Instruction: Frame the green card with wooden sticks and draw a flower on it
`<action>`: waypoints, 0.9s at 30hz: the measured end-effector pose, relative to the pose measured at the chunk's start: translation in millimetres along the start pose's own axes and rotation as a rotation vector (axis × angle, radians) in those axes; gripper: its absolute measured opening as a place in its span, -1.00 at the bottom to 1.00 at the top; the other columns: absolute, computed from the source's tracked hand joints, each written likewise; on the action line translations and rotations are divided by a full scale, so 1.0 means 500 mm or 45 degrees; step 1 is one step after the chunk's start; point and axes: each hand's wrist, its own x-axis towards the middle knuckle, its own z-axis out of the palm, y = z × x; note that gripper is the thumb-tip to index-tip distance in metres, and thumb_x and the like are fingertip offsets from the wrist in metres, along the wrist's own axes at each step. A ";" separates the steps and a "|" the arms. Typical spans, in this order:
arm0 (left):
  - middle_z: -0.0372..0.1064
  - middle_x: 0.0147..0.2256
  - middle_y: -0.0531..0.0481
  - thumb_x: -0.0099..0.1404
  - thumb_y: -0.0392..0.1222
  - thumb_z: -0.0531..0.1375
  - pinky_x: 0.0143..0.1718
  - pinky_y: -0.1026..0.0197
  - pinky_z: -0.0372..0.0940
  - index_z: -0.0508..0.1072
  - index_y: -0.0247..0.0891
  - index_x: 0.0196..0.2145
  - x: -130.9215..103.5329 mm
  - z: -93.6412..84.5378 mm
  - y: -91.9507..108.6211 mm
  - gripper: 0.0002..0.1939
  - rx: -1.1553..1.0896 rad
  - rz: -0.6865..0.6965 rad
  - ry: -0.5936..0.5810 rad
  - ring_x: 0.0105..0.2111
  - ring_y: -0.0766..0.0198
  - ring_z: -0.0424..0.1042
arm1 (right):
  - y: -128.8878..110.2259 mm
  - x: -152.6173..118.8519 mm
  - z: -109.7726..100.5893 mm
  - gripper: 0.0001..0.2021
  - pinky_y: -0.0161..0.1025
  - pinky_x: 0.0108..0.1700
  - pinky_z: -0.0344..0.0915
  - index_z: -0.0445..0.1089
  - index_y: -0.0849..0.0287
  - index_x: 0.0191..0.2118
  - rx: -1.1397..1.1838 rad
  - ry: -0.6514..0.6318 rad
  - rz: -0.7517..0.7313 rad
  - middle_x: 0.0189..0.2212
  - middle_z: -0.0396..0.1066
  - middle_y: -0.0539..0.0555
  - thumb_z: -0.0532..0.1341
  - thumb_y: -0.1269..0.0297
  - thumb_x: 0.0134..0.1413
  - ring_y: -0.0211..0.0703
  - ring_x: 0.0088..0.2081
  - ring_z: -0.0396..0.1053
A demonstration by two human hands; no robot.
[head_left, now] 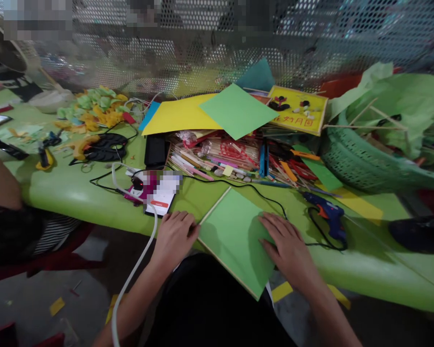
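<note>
A green card sheet [235,236] lies turned cornerwise before me, its near corner over my lap. Pale thin wooden strips run along its two left edges. At the left corner my left hand [177,236] is closed, thumb and curled fingers pinching the edge. My right hand [284,243] rests on the right side of the sheet, fingers stretched out and slightly apart. Just beyond my left hand is a phone [162,195] with a lit screen. A blue glue gun [327,217] lies to the right of my right hand.
A white cable [133,270] hangs over the table edge beside my left arm. Sticks, pens and packets [231,154] are heaped behind the sheet, under yellow card [181,115]. A green basket [372,164] stands right. Another person's arm [2,178] is at left.
</note>
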 end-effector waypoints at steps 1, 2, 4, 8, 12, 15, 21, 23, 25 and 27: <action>0.47 -0.36 0.03 0.38 -0.26 0.23 -0.17 0.06 0.15 0.37 -0.18 -0.40 -0.009 -0.001 0.005 -0.83 -0.024 0.009 -0.022 -0.27 0.11 0.43 | 0.005 0.008 0.002 -0.53 0.19 0.28 0.22 0.28 0.13 0.34 -0.004 -0.002 -0.010 0.29 0.35 0.21 0.07 0.13 0.41 0.14 0.30 0.26; 0.47 -0.36 0.04 0.38 -0.26 0.23 -0.17 0.07 0.15 0.37 -0.19 -0.40 -0.018 -0.001 0.009 -0.83 -0.050 0.020 -0.042 -0.27 0.13 0.43 | 0.008 0.016 0.004 -0.52 0.19 0.29 0.21 0.28 0.13 0.34 -0.009 -0.010 -0.018 0.30 0.35 0.21 0.07 0.12 0.41 0.14 0.30 0.25; 0.46 -0.37 0.06 0.38 -0.28 0.22 -0.18 0.08 0.14 0.37 -0.19 -0.39 -0.031 -0.002 0.017 -0.84 -0.096 0.046 -0.088 -0.28 0.15 0.43 | 0.012 0.034 0.007 -0.51 0.19 0.29 0.20 0.27 0.15 0.34 -0.021 -0.033 -0.042 0.31 0.33 0.21 0.06 0.10 0.42 0.14 0.31 0.24; 0.47 -0.37 0.08 0.40 -0.25 0.23 -0.18 0.08 0.14 0.38 -0.19 -0.38 -0.037 -0.011 0.028 -0.83 -0.157 0.087 -0.193 -0.27 0.16 0.45 | 0.006 0.071 0.012 -0.50 0.20 0.29 0.19 0.27 0.15 0.35 -0.058 -0.063 -0.081 0.33 0.32 0.21 0.05 0.11 0.41 0.15 0.31 0.26; 0.49 -0.32 0.04 0.44 -0.20 0.20 -0.15 0.05 0.20 0.41 -0.19 -0.34 -0.014 -0.025 0.023 -0.85 -0.176 0.080 -0.186 -0.23 0.12 0.46 | -0.009 0.106 0.018 -0.48 0.19 0.31 0.16 0.24 0.14 0.38 -0.086 -0.076 -0.110 0.35 0.28 0.22 0.08 0.13 0.39 0.13 0.32 0.25; 0.53 -0.16 -0.05 0.47 -0.21 0.15 -0.06 0.02 0.27 0.47 -0.19 -0.16 0.014 -0.026 0.010 -0.91 -0.185 0.111 -0.062 -0.12 0.08 0.47 | -0.017 0.130 0.022 -0.47 0.18 0.31 0.17 0.24 0.15 0.38 -0.094 -0.102 -0.129 0.36 0.26 0.23 0.09 0.13 0.38 0.13 0.33 0.23; 0.31 0.30 -0.17 0.53 -0.19 0.06 0.28 -0.08 0.19 0.32 -0.18 0.27 0.065 0.015 -0.016 -0.59 -0.186 0.282 0.111 0.30 0.08 0.28 | -0.012 0.141 0.020 -0.47 0.19 0.33 0.14 0.22 0.17 0.38 -0.039 -0.087 -0.087 0.39 0.22 0.24 0.08 0.11 0.40 0.14 0.35 0.20; 0.24 0.34 -0.17 0.52 -0.17 0.06 0.33 -0.13 0.14 0.29 -0.19 0.32 0.077 0.032 -0.021 -0.55 -0.130 0.315 0.101 0.35 0.06 0.22 | -0.005 0.135 0.013 -0.48 0.19 0.31 0.16 0.22 0.14 0.39 0.000 -0.052 -0.075 0.37 0.24 0.24 0.07 0.13 0.41 0.14 0.34 0.22; 0.22 0.36 -0.17 0.51 -0.17 0.08 0.34 -0.16 0.13 0.29 -0.18 0.32 0.087 0.047 -0.024 -0.53 -0.073 0.314 0.088 0.34 0.02 0.24 | 0.005 0.128 0.002 -0.50 0.17 0.29 0.20 0.24 0.13 0.37 0.029 -0.024 -0.063 0.33 0.30 0.24 0.06 0.16 0.41 0.12 0.30 0.28; 0.23 0.35 -0.18 0.50 -0.17 0.08 0.32 -0.19 0.14 0.31 -0.18 0.32 0.093 0.058 -0.026 -0.53 -0.041 0.318 0.087 0.32 -0.01 0.27 | 0.017 0.123 -0.012 -0.54 0.13 0.26 0.25 0.28 0.13 0.34 0.039 0.008 -0.036 0.29 0.37 0.23 0.06 0.18 0.42 0.09 0.25 0.33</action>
